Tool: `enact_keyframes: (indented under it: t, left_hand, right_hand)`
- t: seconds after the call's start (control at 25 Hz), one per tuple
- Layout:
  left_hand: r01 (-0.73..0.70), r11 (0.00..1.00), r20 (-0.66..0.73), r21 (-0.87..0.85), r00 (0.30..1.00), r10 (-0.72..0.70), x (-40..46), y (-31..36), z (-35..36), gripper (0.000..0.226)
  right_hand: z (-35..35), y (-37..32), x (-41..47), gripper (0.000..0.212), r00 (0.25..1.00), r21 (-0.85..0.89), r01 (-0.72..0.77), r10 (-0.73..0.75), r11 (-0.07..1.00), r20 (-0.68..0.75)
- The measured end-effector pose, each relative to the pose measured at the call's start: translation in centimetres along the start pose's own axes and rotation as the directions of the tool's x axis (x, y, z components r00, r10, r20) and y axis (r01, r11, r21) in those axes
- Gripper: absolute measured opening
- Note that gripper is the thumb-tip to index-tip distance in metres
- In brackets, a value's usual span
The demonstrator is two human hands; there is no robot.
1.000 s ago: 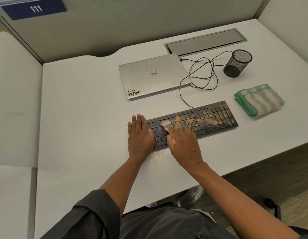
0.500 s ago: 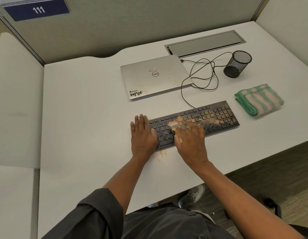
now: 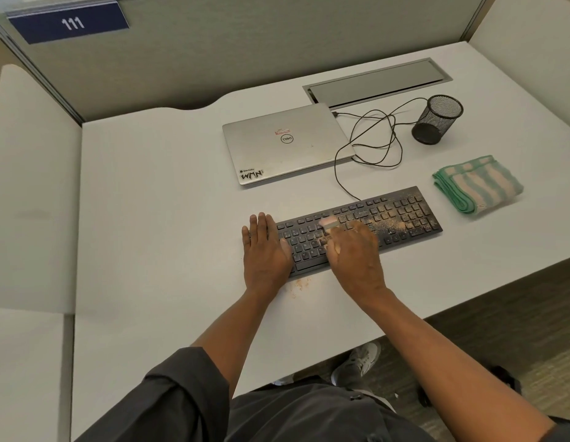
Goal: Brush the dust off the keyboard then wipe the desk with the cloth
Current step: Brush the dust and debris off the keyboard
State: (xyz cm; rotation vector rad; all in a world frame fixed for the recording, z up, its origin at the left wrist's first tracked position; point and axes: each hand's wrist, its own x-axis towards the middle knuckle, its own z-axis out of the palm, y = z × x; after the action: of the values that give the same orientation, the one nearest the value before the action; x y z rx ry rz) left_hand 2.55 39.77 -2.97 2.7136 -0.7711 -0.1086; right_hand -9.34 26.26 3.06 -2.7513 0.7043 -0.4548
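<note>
Keyboard (image 3: 360, 229) lies flat on tabletop (image 3: 169, 224), dusty at right | left hand (image 3: 265, 247) laid flat, pressing its end | right hand (image 3: 354, 253) wrapped around small brush (image 3: 328, 223) | cloth (image 3: 478, 185) soft, best pinched by an edge

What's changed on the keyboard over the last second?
The right hand, gripping the small brush, has worked a little to the right along the keyboard, toward the dusty keys. Nothing was picked up or let go. The left hand stays flat on the keyboard's left end, and the cloth, laptop and mesh cup have not moved.
</note>
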Motion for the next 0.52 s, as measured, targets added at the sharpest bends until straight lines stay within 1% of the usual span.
enact_keyframes:
  t: [0.04,0.12,0.24,0.32,0.4,0.52]
  left_hand:
    - [-0.002,1.0,-0.004,0.0,1.0,0.002,0.0,0.0,0.0,0.076]
    - [-0.007,1.0,-0.011,0.0,1.0,0.007,0.0,-0.1,0.1,0.076]
    - [-0.007,1.0,-0.014,0.004,1.0,0.007,0.0,-0.1,0.2,0.075]
    - [-0.005,1.0,-0.009,0.004,1.0,0.005,0.0,0.0,0.1,0.074]
    - [-0.002,1.0,-0.005,0.003,1.0,0.002,0.1,0.0,0.1,0.074]
    - [-0.002,1.0,-0.004,0.006,1.0,0.002,0.1,-0.1,0.1,0.077]
  right_hand:
    - [-0.3,0.3,0.4,0.015,1.0,0.011,-0.001,0.001,1.0,0.001]
    - [-0.5,0.3,0.9,0.021,0.999,0.037,0.047,-0.048,0.998,0.02]
    - [0.2,-0.3,0.5,0.019,0.988,0.018,0.126,-0.127,0.992,0.084]
    - [-0.1,0.2,0.5,0.016,0.993,0.027,0.086,-0.088,0.996,0.08]
    - [-0.9,1.1,1.3,0.021,0.996,0.061,0.049,-0.054,0.997,0.073]
    - [-1.8,1.4,2.9,0.022,0.992,0.117,0.072,-0.083,0.991,0.094]
